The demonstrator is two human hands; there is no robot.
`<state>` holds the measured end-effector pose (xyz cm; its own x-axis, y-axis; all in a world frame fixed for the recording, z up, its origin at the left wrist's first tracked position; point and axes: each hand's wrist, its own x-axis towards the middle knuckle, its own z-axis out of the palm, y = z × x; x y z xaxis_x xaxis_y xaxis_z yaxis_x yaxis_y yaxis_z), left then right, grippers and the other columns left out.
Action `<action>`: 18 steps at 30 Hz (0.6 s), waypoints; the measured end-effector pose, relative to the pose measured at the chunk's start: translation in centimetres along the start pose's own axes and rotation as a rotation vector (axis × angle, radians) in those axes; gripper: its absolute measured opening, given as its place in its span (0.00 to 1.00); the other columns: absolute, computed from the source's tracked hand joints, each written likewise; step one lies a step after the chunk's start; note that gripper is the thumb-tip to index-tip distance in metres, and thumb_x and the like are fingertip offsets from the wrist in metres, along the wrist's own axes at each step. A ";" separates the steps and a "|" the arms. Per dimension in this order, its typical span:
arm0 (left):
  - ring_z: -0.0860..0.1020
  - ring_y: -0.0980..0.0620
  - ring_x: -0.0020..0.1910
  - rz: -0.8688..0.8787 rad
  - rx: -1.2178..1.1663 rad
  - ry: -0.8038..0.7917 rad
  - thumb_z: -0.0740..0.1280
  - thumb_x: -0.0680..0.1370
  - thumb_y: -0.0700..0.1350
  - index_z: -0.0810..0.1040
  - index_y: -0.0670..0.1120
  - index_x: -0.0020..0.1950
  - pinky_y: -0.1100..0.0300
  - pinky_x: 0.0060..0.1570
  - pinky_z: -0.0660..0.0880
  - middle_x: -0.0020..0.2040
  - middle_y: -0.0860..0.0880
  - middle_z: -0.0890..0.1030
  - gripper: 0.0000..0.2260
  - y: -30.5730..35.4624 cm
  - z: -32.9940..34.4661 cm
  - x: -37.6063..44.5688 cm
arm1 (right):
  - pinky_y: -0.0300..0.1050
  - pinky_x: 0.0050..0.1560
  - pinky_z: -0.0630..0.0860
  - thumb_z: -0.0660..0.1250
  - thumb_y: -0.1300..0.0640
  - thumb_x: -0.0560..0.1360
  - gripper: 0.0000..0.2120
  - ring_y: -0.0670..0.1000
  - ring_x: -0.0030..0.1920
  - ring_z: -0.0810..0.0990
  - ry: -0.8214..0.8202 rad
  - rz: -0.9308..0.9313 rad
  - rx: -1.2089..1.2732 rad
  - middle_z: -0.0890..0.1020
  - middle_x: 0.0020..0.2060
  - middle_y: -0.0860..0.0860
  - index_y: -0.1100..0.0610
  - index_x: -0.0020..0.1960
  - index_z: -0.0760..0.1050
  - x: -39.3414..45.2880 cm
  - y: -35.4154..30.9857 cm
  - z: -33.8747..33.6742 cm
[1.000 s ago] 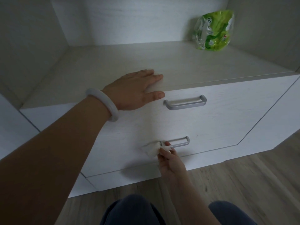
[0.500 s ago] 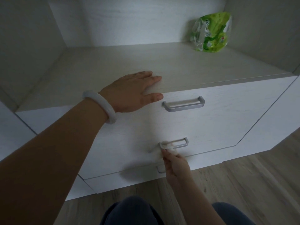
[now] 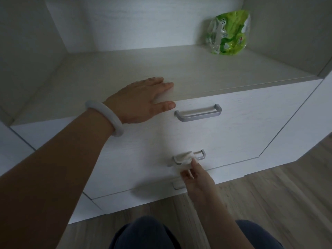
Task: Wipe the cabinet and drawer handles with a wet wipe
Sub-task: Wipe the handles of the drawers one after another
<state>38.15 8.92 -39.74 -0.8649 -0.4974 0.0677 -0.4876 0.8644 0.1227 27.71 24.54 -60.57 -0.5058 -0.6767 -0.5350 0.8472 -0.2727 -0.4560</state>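
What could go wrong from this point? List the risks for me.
1. The right hand pinches the wet wipe over only the left part of the lower handle; its right end may get skipped.
2. The upper handle carries no wipe now and could be forgotten.
3. Rubbing could tug the lower drawer open; the left hand lies flat on the cabinet top, steadying only the person, probably not that drawer.

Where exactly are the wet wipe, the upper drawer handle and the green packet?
wet wipe (image 3: 184, 157): head view, bunched middle, draped over the lower handle.
upper drawer handle (image 3: 198, 115): head view, middle of the bar.
green packet (image 3: 229, 34): head view, centre of its front.
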 end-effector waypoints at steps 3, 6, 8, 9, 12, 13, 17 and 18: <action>0.50 0.56 0.77 0.001 -0.002 0.015 0.52 0.76 0.66 0.53 0.59 0.77 0.56 0.75 0.48 0.79 0.54 0.51 0.31 -0.2 0.0 0.0 | 0.54 0.52 0.80 0.63 0.61 0.79 0.08 0.56 0.47 0.82 -0.032 0.043 -0.036 0.81 0.47 0.57 0.62 0.56 0.75 0.2 -0.1 -0.1; 0.50 0.56 0.77 0.005 0.006 0.018 0.53 0.76 0.66 0.53 0.59 0.77 0.58 0.73 0.47 0.79 0.54 0.52 0.31 -0.2 0.1 0.0 | 0.49 0.39 0.83 0.63 0.67 0.77 0.14 0.56 0.41 0.84 -0.008 -0.008 -0.048 0.81 0.46 0.60 0.66 0.63 0.71 0.8 -0.8 0.0; 0.50 0.56 0.77 0.006 0.008 0.015 0.52 0.76 0.67 0.52 0.59 0.78 0.58 0.73 0.47 0.79 0.54 0.51 0.32 -0.1 0.1 0.0 | 0.50 0.43 0.83 0.65 0.70 0.76 0.16 0.58 0.44 0.82 0.026 -0.062 -0.114 0.81 0.45 0.62 0.68 0.63 0.71 0.9 -1.2 0.4; 0.50 0.56 0.77 0.007 0.008 0.011 0.51 0.75 0.67 0.52 0.58 0.78 0.58 0.73 0.47 0.79 0.54 0.51 0.33 -0.1 0.1 0.0 | 0.50 0.46 0.82 0.65 0.72 0.75 0.15 0.58 0.46 0.82 0.052 -0.096 -0.161 0.81 0.45 0.62 0.69 0.61 0.71 1.0 -1.3 0.6; 0.50 0.55 0.77 0.005 0.000 0.003 0.48 0.70 0.70 0.52 0.58 0.78 0.57 0.74 0.48 0.79 0.54 0.51 0.37 0.0 -0.1 -0.1 | 0.46 0.50 0.80 0.69 0.72 0.71 0.16 0.55 0.45 0.81 0.207 -0.259 -0.383 0.81 0.48 0.62 0.69 0.59 0.73 0.9 -1.1 1.4; 0.50 0.55 0.77 0.003 -0.002 0.003 0.47 0.69 0.70 0.52 0.58 0.78 0.57 0.74 0.48 0.79 0.54 0.51 0.38 0.0 -0.1 -0.1 | 0.43 0.47 0.79 0.71 0.70 0.71 0.18 0.54 0.44 0.81 0.271 -0.319 -0.479 0.81 0.48 0.61 0.67 0.59 0.73 0.9 -1.0 1.7; 0.50 0.55 0.77 0.007 0.004 0.008 0.48 0.71 0.70 0.52 0.59 0.77 0.56 0.75 0.48 0.79 0.53 0.51 0.36 -0.1 -0.1 -0.2 | 0.42 0.48 0.71 0.75 0.64 0.70 0.28 0.46 0.45 0.77 0.325 -0.435 -0.635 0.78 0.50 0.52 0.57 0.66 0.66 0.9 -0.8 1.7; 0.50 0.55 0.77 0.010 0.004 0.009 0.48 0.71 0.69 0.52 0.59 0.77 0.56 0.75 0.48 0.79 0.53 0.51 0.36 -0.1 0.0 -0.1 | 0.42 0.50 0.71 0.75 0.64 0.70 0.30 0.46 0.46 0.77 0.323 -0.435 -0.635 0.78 0.51 0.51 0.57 0.67 0.66 0.8 -0.9 1.6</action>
<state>38.34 8.86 -39.72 -0.8686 -0.4895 0.0774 -0.4795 0.8695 0.1184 26.77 23.11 -59.44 -0.8703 -0.3442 -0.3522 0.3617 0.0386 -0.9315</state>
